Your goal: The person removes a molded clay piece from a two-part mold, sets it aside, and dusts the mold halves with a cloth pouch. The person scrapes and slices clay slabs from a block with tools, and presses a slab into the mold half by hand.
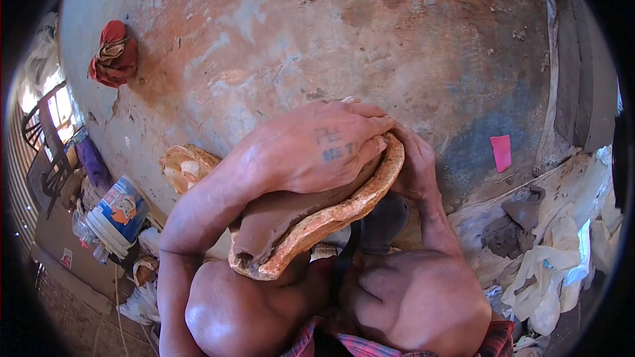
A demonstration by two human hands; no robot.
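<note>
Inspection finds the mould point(331, 217), lined with dark wet clay point(261, 225), under the left hand point(324, 149) and against the right hand point(415, 168), above the person's knees. The left hand is palm down, its fingers extended close together and laid over the clay, not closed around it; the right hand curves about the mould's far end, but its fingertips are partly hidden, so whether it is clamped there cannot be told. The thick, wavy rim is exposed below the left hand; its near end lies beside the left knee point(231, 311). Beyond both hands, the stained surface point(278, 39) gives room forward, with a red bundle point(114, 56) well apart, forward and left of the left hand. Left of that hand, a second piece point(182, 165) sits near the forearm; a pink piece point(501, 153) lies right of the right hand. The long axis of the mould runs obliquely, from the left knee away and rightward, the far end pointing into the right hand
</note>
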